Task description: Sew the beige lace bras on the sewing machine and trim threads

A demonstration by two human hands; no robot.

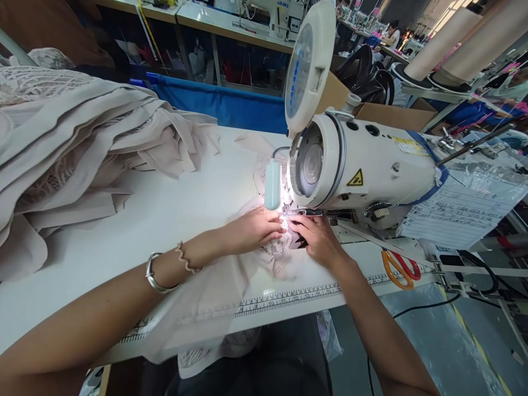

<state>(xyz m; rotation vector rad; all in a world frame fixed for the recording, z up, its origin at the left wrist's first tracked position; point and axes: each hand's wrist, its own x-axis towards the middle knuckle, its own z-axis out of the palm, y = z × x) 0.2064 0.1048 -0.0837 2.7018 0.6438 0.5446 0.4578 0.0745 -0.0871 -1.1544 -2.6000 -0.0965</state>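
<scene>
A pale pink lace fabric point(285, 242) lies under the needle area of a white sewing machine point(367, 159), lit by a small lamp point(272, 184). My left hand point(259, 227) presses on the lace from the left, fingers bent and close together. From the right, my right hand point(319, 239) grips the fabric's edge beside the presser foot, its fingertips near the needle. The exact pinch of both hands is partly hidden. Sheer fabric point(198, 313) trails from the lace under my left forearm and over the table's front edge.
A large heap of beige lace pieces point(82, 137) covers the table's left side. A ruler strip point(289, 298) runs along the front edge. Orange-handled scissors point(396, 269) lie at right, near a written sheet point(462, 209). Thread cones point(445, 44) stand behind; a person point(391, 36) sits far back.
</scene>
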